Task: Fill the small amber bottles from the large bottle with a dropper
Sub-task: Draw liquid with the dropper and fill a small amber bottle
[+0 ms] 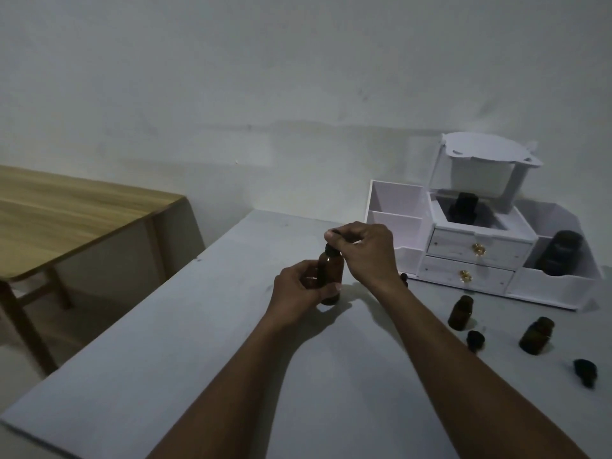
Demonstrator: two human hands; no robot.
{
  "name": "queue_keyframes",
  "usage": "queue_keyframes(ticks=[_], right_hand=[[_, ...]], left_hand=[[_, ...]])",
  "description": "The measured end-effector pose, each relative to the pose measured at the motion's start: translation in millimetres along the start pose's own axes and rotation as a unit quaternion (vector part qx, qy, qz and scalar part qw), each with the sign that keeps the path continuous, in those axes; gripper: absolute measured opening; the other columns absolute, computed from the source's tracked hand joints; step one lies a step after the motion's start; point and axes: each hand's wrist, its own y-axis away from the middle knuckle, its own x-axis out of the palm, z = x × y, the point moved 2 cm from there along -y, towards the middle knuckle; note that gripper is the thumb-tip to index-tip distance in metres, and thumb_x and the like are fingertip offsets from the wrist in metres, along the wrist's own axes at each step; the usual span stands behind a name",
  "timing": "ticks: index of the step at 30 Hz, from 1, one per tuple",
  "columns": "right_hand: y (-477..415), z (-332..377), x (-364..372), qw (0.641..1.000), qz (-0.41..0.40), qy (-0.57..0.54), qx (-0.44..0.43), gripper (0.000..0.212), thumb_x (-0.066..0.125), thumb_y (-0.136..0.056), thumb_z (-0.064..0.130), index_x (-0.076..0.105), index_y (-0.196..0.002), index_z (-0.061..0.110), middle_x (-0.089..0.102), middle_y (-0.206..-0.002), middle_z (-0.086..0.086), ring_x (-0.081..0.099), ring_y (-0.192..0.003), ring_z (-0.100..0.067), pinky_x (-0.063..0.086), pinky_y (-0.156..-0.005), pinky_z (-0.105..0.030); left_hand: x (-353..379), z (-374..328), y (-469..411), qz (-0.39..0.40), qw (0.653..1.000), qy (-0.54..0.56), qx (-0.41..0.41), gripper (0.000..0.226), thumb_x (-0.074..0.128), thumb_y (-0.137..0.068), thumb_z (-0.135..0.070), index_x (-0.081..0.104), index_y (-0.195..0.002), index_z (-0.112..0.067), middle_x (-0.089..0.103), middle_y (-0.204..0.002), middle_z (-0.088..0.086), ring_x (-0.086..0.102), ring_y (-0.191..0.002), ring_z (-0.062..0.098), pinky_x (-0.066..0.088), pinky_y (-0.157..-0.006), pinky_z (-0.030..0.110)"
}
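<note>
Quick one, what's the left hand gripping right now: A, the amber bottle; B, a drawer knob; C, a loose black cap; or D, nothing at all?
A: the left hand is curled round the amber bottle, while the right hand pinches the dropper top at its neck.

Left hand (pixel 299 293) grips amber bottle (pixel 329 276); right hand (pixel 364 251) pinches dropper cap (pixel 331 248).
</note>
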Motion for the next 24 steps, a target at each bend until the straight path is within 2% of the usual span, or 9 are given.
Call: queue_keyframes(ticks=[3, 5, 9, 13, 17, 21, 24], right_hand=[[0.1, 0.8, 0.0, 1.000, 0.000, 0.001, -0.002, 0.010, 0.075, -0.085, 0.016, 0.079, -0.092, 0.010, 0.070, -0.078, 0.007, 0.061, -0.065, 0.009, 0.041, -0.062, 0.004], [0.4, 0.8, -0.2, 1.000, 0.000, 0.001, -0.005, 0.009, 0.075, -0.085, 0.015, 0.079, -0.091, 0.011, 0.070, -0.077, 0.007, 0.061, -0.063, 0.010, 0.042, -0.061, 0.003], [0.5, 0.6, -0.5, 1.000, -0.002, 0.008, -0.010, 0.010, 0.076, -0.084, 0.015, 0.079, -0.093, 0.010, 0.068, -0.078, 0.009, 0.060, -0.064, 0.010, 0.042, -0.062, 0.004], [0.4, 0.5, -0.3, 1.000, -0.002, 0.005, -0.009, 0.010, 0.076, -0.084, 0.016, 0.079, -0.092, 0.012, 0.069, -0.078, 0.010, 0.061, -0.063, 0.011, 0.043, -0.064, 0.003], [0.7, 0.0, -1.1, 1.000, 0.008, -0.005, 0.005, 0.010, 0.077, -0.083, 0.022, 0.079, -0.092, 0.017, 0.070, -0.078, 0.013, 0.063, -0.067, 0.014, 0.044, -0.065, 0.003], [2.1, 3.9, -2.8, 1.000, 0.007, -0.014, 0.003, 0.009, 0.078, -0.082, 0.023, 0.079, -0.090, 0.018, 0.068, -0.073, 0.020, 0.065, -0.068, 0.013, 0.044, -0.064, 0.002], [1.4, 10.0, -5.5, 1.000, -0.003, -0.026, -0.008, 0.006, 0.076, -0.084, 0.022, 0.078, -0.088, 0.018, 0.067, -0.071, 0.020, 0.065, -0.068, 0.014, 0.043, -0.062, 0.002]], left_hand=[[-0.8, 1.5, -1.0, -0.002, 1.000, -0.003, 0.005, 0.054, 0.091, -0.072, -0.021, 0.069, -0.121, -0.021, 0.074, -0.112, -0.006, 0.070, -0.101, 0.016, 0.057, -0.096, 0.042], [-0.3, 1.4, -1.3, 0.004, 1.000, -0.008, 0.005, 0.053, 0.091, -0.073, -0.022, 0.068, -0.121, -0.022, 0.073, -0.111, -0.008, 0.069, -0.100, 0.013, 0.057, -0.093, 0.037], [-0.7, 0.3, 0.1, 0.009, 1.000, 0.002, 0.004, 0.046, 0.089, -0.075, -0.021, 0.068, -0.115, -0.026, 0.072, -0.101, -0.016, 0.068, -0.094, 0.006, 0.055, -0.079, 0.023], [-0.9, -0.1, 1.6, 0.007, 1.000, 0.002, -0.002, 0.051, 0.090, -0.074, -0.022, 0.068, -0.120, -0.022, 0.073, -0.107, -0.011, 0.069, -0.099, 0.011, 0.056, -0.087, 0.031], [-1.5, -2.6, 1.8, 0.012, 1.000, -0.003, -0.005, 0.050, 0.089, -0.076, -0.022, 0.066, -0.121, -0.024, 0.070, -0.103, -0.015, 0.066, -0.096, 0.006, 0.052, -0.079, 0.023], [-0.7, -3.7, 3.5, 0.008, 1.000, -0.006, -0.011, 0.052, 0.088, -0.077, -0.021, 0.066, -0.124, -0.021, 0.071, -0.118, -0.004, 0.067, -0.105, 0.017, 0.055, -0.098, 0.040], [-0.2, -6.6, 4.3, 0.015, 1.000, 0.002, -0.019, 0.051, 0.087, -0.078, -0.019, 0.065, -0.124, -0.021, 0.070, -0.117, -0.005, 0.064, -0.106, 0.018, 0.051, -0.103, 0.044]])
